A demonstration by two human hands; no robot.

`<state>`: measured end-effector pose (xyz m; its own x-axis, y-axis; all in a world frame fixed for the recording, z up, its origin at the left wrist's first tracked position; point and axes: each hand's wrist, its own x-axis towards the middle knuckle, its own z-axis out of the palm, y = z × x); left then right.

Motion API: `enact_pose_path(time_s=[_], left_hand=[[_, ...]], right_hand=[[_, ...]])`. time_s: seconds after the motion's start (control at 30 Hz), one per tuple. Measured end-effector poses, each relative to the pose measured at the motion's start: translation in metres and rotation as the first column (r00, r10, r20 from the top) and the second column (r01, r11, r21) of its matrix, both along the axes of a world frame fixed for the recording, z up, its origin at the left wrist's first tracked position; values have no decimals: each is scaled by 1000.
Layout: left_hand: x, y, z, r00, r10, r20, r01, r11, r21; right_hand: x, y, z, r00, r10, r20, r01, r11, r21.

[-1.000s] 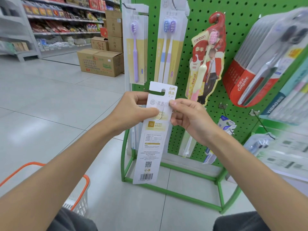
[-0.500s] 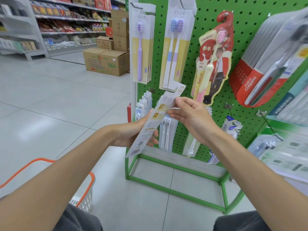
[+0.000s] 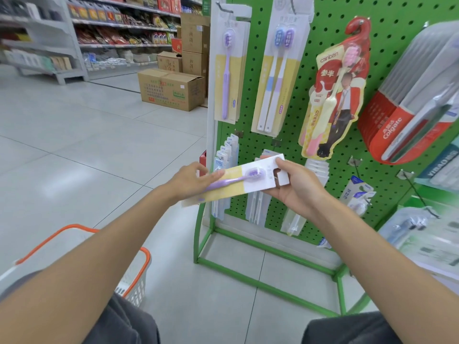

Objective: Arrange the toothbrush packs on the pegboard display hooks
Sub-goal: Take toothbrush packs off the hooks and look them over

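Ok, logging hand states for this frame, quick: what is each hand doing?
Left hand: holding the handle end of the purple toothbrush pack.
Right hand: gripping the same pack's hanger end.

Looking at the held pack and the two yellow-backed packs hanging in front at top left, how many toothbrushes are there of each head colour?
Purple heads: 3 (held pack, single pack, twin pack)
Blue heads: 1 (twin pack)
Total: 4
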<state>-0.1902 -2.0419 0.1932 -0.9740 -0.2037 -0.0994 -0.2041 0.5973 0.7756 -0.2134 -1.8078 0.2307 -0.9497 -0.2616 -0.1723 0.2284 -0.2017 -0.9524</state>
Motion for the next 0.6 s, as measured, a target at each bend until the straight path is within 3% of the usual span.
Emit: enact_pose_path(time_s=[0.23,0.37,0.6], left_hand=[[3,-24,-14,967,253,16,-253,954,161],[18,-39,-21,942,335,-9,-330,932,151],[55,-87,-61,821,567,65,-571,811,128]], right_hand=[[4,-30,3,1000,-8,30,7,999,44],[10,-46,1,999,16,49,-21,993,116],[8,-106,-45,986,126,107,-159,904,397]])
